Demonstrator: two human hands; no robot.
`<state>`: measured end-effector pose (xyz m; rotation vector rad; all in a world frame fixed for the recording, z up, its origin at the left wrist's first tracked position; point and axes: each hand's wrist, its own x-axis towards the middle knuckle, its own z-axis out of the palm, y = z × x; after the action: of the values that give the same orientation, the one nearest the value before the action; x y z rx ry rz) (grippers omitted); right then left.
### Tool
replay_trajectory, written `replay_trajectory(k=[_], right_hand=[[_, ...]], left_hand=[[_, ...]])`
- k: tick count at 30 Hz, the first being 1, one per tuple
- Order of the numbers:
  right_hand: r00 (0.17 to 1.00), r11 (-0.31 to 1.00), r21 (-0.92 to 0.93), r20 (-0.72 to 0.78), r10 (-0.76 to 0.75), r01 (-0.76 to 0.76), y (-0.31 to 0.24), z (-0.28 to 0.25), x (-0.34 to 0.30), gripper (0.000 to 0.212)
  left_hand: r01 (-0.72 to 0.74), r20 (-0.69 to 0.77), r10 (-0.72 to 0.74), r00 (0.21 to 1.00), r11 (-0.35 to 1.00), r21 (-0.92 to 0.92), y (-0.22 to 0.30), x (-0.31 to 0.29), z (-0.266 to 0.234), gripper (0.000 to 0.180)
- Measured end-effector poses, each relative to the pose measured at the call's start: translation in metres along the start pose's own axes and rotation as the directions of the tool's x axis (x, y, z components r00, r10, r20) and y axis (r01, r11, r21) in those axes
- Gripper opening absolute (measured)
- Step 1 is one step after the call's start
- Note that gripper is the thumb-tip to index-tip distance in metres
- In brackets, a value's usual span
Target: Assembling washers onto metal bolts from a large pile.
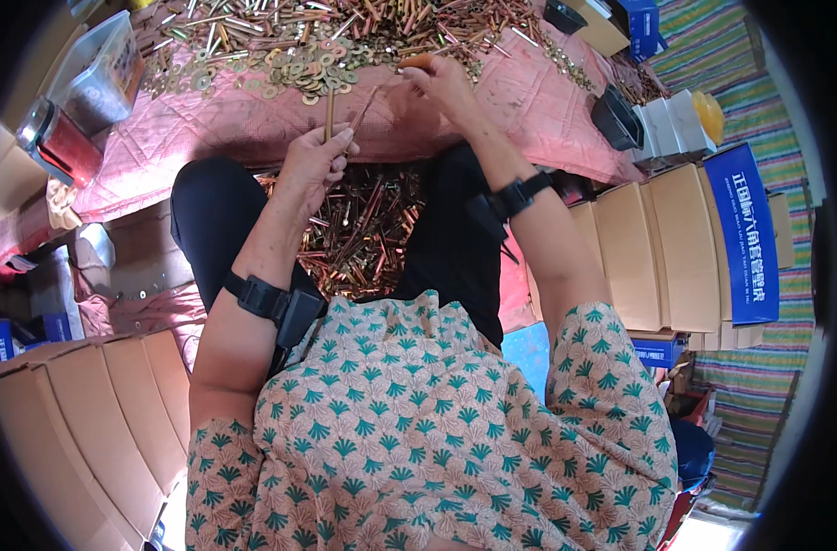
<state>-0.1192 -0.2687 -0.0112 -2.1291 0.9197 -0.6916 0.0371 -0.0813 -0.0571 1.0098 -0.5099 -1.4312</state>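
My left hand (315, 163) is closed, thumb on top, around two thin metal rods. One brass-coloured rod (329, 115) points straight away from me; a reddish rod (363, 112) slants to the right. Over the near edge of the heap, my right hand (444, 90) has its fingertips pinched together, and what lies between them is too small to tell. An orange covering (420, 61) shows at its fingers. Left of that hand lie many flat washers (310, 69). Loose metal rods and tubes (381, 23) are heaped behind them on a pink quilted cloth (519, 124).
More metal rods (359, 230) fill the space between my knees. At left stand a clear plastic tub (101, 73) and a red-filled jar (60, 142). Black bins (616, 118) sit at right. Cardboard boxes (657, 248) flank me on the right, and other cartons (88, 422) on the left.
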Motion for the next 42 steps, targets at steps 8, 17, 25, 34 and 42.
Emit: replay_trajectory(k=[8,17,25,34,42], right_hand=[[0.937,0.844,-0.407,0.138,-0.321,0.349,0.032,0.009,0.035,0.013],[0.991,0.991,-0.018,-0.035,-0.131,0.13,0.031,0.01,0.016,0.02],[0.981,0.945,0.325,0.19,-0.044,-0.021,-0.004,0.017,-0.008,0.016],[0.969,0.908,0.418,0.214,-0.12,0.02,-0.024,-0.003,-0.019,0.021],[0.949,0.851,0.522,0.294,-0.116,-0.058,-0.029,-0.009,-0.02,0.018]], left_hand=[[0.006,-0.09,-0.017,0.996,0.993,-0.117,0.0,0.005,-0.002,0.021],[0.006,-0.06,-0.013,0.998,0.995,-0.101,0.003,0.005,0.001,0.02],[0.022,-0.003,-0.023,1.0,0.992,-0.122,-0.002,0.01,0.003,0.017],[0.063,0.131,-0.05,0.99,0.994,-0.091,0.005,0.002,0.001,0.019],[0.042,0.18,-0.023,0.983,0.994,-0.102,0.005,-0.001,0.005,0.02]])
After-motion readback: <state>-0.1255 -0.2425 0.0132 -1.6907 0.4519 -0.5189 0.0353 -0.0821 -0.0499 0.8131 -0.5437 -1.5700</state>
